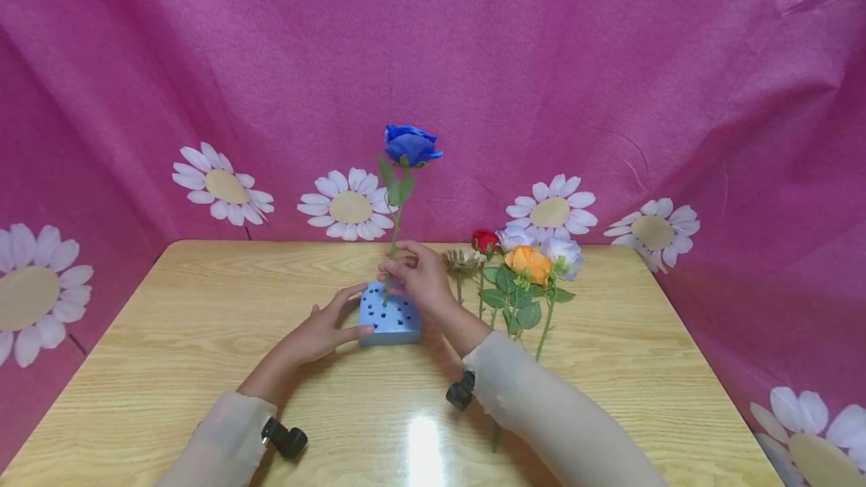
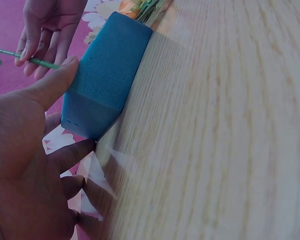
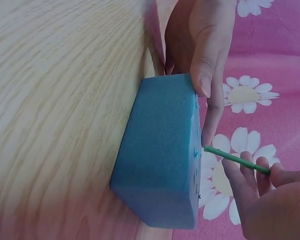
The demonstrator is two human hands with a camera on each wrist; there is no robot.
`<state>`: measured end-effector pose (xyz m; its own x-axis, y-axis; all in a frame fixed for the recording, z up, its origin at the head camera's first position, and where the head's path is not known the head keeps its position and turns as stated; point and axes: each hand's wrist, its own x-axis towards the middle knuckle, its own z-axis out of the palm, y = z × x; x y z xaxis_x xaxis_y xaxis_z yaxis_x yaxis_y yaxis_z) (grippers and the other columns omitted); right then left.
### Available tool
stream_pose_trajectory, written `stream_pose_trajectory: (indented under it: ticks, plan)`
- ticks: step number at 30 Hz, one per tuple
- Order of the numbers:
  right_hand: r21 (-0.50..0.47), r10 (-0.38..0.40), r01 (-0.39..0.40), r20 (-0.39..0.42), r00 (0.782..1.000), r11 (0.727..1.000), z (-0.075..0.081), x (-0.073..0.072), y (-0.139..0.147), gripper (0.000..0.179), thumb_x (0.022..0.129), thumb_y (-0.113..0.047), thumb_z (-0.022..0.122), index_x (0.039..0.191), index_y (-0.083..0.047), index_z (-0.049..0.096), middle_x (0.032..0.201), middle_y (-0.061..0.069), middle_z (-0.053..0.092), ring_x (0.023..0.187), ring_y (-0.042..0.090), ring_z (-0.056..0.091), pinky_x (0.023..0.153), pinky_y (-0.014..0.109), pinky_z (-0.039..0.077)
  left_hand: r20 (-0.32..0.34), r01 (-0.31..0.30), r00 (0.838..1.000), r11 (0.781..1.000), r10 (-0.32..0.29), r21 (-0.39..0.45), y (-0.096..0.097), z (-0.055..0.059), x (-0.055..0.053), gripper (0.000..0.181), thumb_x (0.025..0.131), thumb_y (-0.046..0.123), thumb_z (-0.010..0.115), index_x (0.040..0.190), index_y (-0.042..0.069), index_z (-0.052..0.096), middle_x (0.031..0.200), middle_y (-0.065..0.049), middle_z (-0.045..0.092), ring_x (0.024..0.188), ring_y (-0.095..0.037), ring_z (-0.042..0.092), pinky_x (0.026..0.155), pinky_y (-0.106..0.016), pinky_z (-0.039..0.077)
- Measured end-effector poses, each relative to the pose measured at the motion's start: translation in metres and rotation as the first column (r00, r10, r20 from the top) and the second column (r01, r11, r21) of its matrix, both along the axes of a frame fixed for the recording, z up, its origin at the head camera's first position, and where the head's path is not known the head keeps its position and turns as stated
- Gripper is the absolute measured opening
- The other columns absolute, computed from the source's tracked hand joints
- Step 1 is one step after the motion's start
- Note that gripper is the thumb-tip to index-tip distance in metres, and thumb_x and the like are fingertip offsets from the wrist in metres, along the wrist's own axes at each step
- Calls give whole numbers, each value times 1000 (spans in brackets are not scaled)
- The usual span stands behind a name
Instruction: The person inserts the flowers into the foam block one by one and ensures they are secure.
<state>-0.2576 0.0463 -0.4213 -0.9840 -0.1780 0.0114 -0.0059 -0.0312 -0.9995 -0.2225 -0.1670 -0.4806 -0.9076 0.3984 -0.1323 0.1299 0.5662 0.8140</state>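
A blue foam block (image 1: 389,337) with several holes in its top sits on the table. My left hand (image 1: 323,331) holds it at its left side, the thumb (image 2: 60,80) over the front top edge and the fingers spread along the side and back. Above the block, a blue artificial rose (image 1: 411,146) stands nearly upright, its green stem pinched low by my right hand (image 1: 425,278). In the right wrist view, the stem's cut end (image 3: 208,149) is at the holed face; whether it touches the foam I cannot tell.
Right of the block lie more artificial flowers: a red rose (image 1: 485,240), an orange one (image 1: 529,264), pale white ones (image 1: 564,255) and a beige one (image 1: 464,259). Their stems point toward the table's front. A pink curtain (image 1: 433,58) with daisies hangs behind the wooden table (image 1: 203,307).
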Motion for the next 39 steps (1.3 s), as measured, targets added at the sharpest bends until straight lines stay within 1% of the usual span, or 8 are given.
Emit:
stream_pose_trajectory:
  ticks: [4,11,17,22,28,35,39]
  plan:
    - [-7,-13,13,-8,1000,1000,0,-3,-6,24,101,2,61,124,4,63,111,33,72,95,31,77,80,45,63,-5,5,1000,1000,-5,0,0,-1,0,84,97,45,70,163,24,22,166,-22,30,157,-39,19,116,-72,-17]
    - [4,-41,41,-38,998,999,0,-4,-14,19,100,0,64,119,1,65,105,25,75,96,32,77,81,42,63,1,-3,1000,1000,3,-4,0,0,0,84,97,47,70,163,25,22,166,-21,30,156,-39,20,116,-72,-17]
    - [10,-39,40,-91,995,999,0,-6,-20,16,99,0,65,115,2,67,101,25,76,97,33,76,81,41,63,15,-12,1000,1000,13,-14,1,0,-1,85,96,50,70,163,28,23,167,-20,30,156,-39,20,116,-72,-16]
    - [8,-40,41,-109,993,999,0,-8,-24,16,99,1,65,114,2,68,100,25,75,95,32,76,80,41,64,7,-9,1000,1000,9,-18,1,1,0,84,95,51,70,162,29,23,166,-20,31,156,-40,22,116,-73,-15]
    - [42,-41,46,-100,994,998,-1,-8,-27,13,100,0,64,113,-1,68,100,21,76,96,30,76,81,39,63,-6,-6,1000,1000,6,-18,0,2,0,84,96,50,70,162,27,24,165,-20,33,156,-39,23,116,-73,-15]
    - [99,-41,52,-111,993,994,-4,-7,-29,14,100,-3,65,113,-3,69,101,20,76,100,34,76,83,38,63,-16,-3,1000,1000,2,-19,-1,1,0,84,96,49,70,162,27,24,165,-20,34,155,-38,24,116,-73,-15]
    - [117,-46,61,-123,991,991,-7,-7,-31,12,99,-2,66,111,-3,70,98,21,77,99,36,75,82,39,63,-15,-3,1000,1000,2,-17,-1,0,0,84,96,49,71,162,28,24,165,-19,35,156,-38,24,116,-73,-15]
